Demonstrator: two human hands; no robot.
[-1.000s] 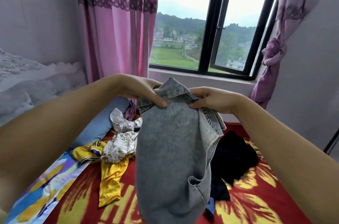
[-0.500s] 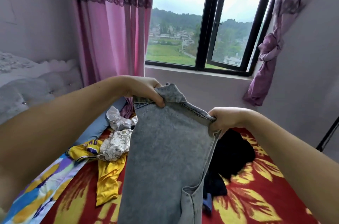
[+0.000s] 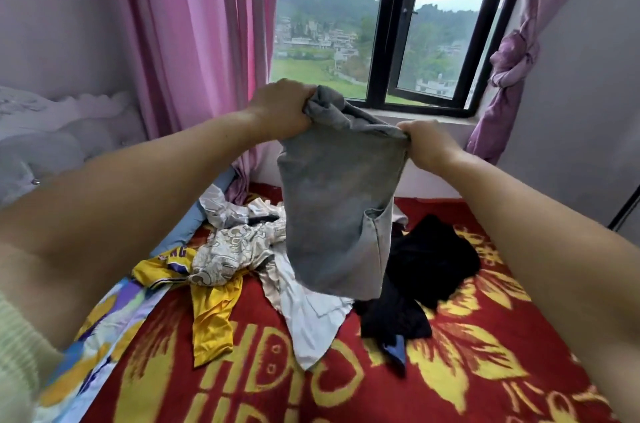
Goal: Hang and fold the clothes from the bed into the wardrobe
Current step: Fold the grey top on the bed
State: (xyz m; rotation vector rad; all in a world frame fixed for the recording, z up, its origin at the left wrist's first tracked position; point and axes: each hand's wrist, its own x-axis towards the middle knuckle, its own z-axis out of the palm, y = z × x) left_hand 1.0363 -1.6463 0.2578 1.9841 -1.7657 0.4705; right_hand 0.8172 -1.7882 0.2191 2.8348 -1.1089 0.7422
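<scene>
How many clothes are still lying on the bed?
4, as far as I can tell: a yellow jersey on the left, a patterned cream top over it, a white garment in the middle, and a black pile right. More may be hidden.

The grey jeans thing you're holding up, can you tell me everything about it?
The grey denim garment is faded, washed-looking cloth, hanging in the air above the bed in front of the window. The left hand bunches one top corner in its grip, and the right hand pinches the other, so the top edge stretches between them. It hangs down doubled over, with a seam and a fold showing on its right side. Its bottom edge dangles above the pile of clothes; whether it touches them cannot be told.
</scene>
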